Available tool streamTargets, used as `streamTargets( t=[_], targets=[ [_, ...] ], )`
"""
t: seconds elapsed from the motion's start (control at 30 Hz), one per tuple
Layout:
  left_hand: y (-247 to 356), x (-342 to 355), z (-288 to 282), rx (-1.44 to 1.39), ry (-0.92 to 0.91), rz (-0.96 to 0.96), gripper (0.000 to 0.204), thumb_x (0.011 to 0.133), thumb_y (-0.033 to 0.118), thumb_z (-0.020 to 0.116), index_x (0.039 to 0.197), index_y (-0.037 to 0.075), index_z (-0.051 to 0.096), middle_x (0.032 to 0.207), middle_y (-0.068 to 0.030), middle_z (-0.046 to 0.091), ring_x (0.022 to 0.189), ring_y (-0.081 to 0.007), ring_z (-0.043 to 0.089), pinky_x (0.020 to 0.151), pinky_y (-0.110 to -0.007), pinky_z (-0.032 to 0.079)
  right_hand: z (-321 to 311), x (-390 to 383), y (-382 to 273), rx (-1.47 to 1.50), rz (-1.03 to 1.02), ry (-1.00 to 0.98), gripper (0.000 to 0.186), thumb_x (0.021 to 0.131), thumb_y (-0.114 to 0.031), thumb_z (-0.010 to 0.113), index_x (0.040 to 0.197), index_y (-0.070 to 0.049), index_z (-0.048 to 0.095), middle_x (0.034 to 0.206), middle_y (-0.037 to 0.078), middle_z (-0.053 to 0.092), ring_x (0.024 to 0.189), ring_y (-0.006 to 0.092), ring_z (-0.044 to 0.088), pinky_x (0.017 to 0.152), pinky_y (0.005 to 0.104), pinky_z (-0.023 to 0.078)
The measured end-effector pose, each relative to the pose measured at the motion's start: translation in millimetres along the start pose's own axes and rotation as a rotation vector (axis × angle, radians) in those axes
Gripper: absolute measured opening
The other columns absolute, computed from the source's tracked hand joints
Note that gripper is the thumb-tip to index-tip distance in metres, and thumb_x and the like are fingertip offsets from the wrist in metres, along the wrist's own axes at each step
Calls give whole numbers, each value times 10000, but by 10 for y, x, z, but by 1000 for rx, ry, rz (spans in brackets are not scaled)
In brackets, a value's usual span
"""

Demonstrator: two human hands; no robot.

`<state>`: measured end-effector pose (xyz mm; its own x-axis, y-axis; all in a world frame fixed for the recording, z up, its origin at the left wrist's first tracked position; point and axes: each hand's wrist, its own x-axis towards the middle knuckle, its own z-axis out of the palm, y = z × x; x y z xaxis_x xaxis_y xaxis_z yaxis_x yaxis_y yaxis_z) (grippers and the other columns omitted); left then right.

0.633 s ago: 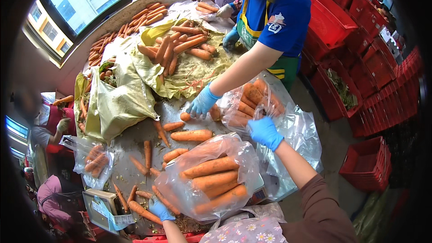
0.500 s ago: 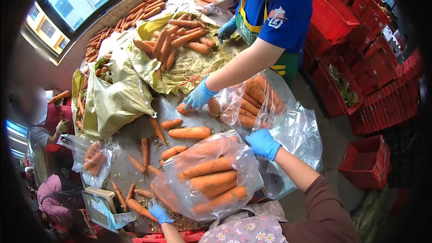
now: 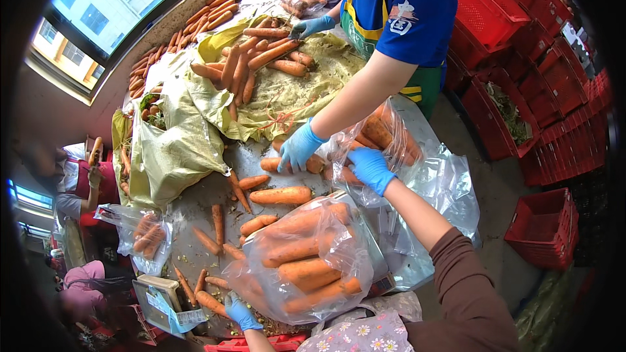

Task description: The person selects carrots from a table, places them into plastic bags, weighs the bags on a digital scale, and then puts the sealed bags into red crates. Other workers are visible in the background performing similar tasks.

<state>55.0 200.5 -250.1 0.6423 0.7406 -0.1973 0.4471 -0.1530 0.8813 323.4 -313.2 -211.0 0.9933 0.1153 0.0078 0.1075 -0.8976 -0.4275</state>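
My right hand, in a blue glove, has its fingers closed at the near edge of a clear plastic bag of carrots. Film partly hides the fingertips. Beside the carrot at the near edge, my gloved left hand has its fingers extended and holds nothing I can see. A bulging clear bag of large carrots lies between my hands on a boxy scale-like support. A co-worker's blue-gloved hand touches a carrot just left of my right hand.
Loose carrots lie on the metal table. A yellowish sack and a carrot heap stand farther back. Flat plastic bags lie at right, with red crates beyond. A small scale sits at near left.
My right hand has moved away from me to the farther bag of carrots. The co-worker's near hand has shifted right, and their other hand now touches the carrot heap. My left hand has barely moved.
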Motion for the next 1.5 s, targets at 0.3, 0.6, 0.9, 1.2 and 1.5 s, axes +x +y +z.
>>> streamTargets(
  t=[0.3, 0.6, 0.9, 1.2, 1.5],
  targets=[
    [95, -48, 131, -632, -252, -162, 272, 880, 91, 497, 1092, -72, 550, 1022, -127, 585, 836, -185, 532, 745, -297, 451, 73, 658, -318, -384, -189, -344, 248, 655, -202, 604, 843, -71, 697, 900, 121, 670, 865, 257, 641, 793, 353, 486],
    [236, -389, -320, 147, 105, 78, 212, 868, 105, 521, 933, -65, 629, 822, -65, 609, 722, -141, 502, 681, -285, 441, -872, 25, -24, 501, 123, -117, 410, 647, -117, 665, 1039, -41, 571, 872, 201, 616, 808, 297, 616, 734, 368, 485],
    [516, -548, -134, -145, 7, -52, 201, 820, 76, 522, 942, -58, 608, 869, -67, 593, 782, -165, 546, 716, -292, 457, -1724, -1314, 227, 1532, 8, 594, 434, 743, 43, 667, 1131, -42, 493, 1142, 131, 556, 1083, 211, 527, 962, 303, 433],
    [225, -346, -50, -338, 18, 364, 340, 819, 76, 491, 1144, -23, 485, 1153, -83, 479, 1004, -189, 478, 938, -323, 380, -1995, -1884, -401, 1934, -135, 577, 468, 788, -104, 678, 1198, -55, 458, 1226, 172, 500, 1172, 315, 474, 1000, 443, 416],
    [207, -951, -330, -316, 45, 11, 149, 887, 119, 539, 904, 4, 632, 761, 28, 540, 661, -75, 432, 581, -221, 364, -1693, -2146, -2065, 1022, -360, 269, 497, 725, 3, 707, 1162, -23, 471, 1158, 105, 539, 1105, 199, 503, 953, 318, 411]
  ],
)
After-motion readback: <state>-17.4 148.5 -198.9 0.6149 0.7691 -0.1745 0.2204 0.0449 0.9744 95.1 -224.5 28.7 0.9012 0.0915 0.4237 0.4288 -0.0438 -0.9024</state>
